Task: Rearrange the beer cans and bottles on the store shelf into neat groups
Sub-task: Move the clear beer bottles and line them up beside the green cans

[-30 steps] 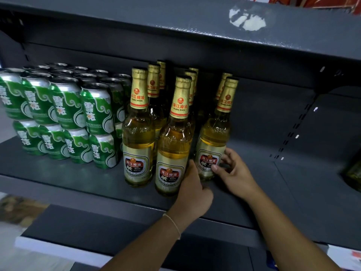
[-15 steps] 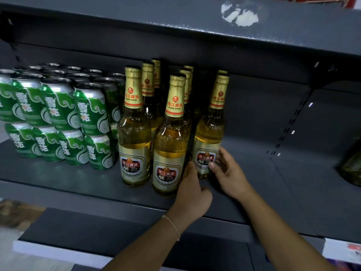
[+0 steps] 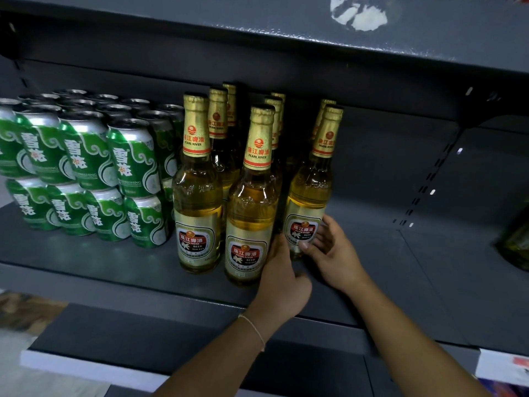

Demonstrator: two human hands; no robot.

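Green beer cans [image 3: 86, 173] stand in two stacked layers at the left of the grey shelf [image 3: 114, 262]. Beside them, several gold-capped Pearl River beer bottles form three rows. Front left bottle [image 3: 197, 202] touches the cans. My left hand [image 3: 282, 279] presses against the right side of the front middle bottle [image 3: 249, 213], its fingers reaching into the gap between bottles and partly hidden. My right hand [image 3: 332, 253] holds the base of the front right bottle [image 3: 310, 193], thumb on the label and fingers round its right side.
The shelf above [image 3: 257, 32] hangs low over the bottle caps. To the right of the bottles lies bare shelf, up to a dark green bottle [image 3: 515, 242] at the frame's right edge. A lower shelf [image 3: 143, 333] juts out below.
Both hands stay at the bottle bases. The front right bottle has come slightly closer to the middle one. My view has drifted a little.
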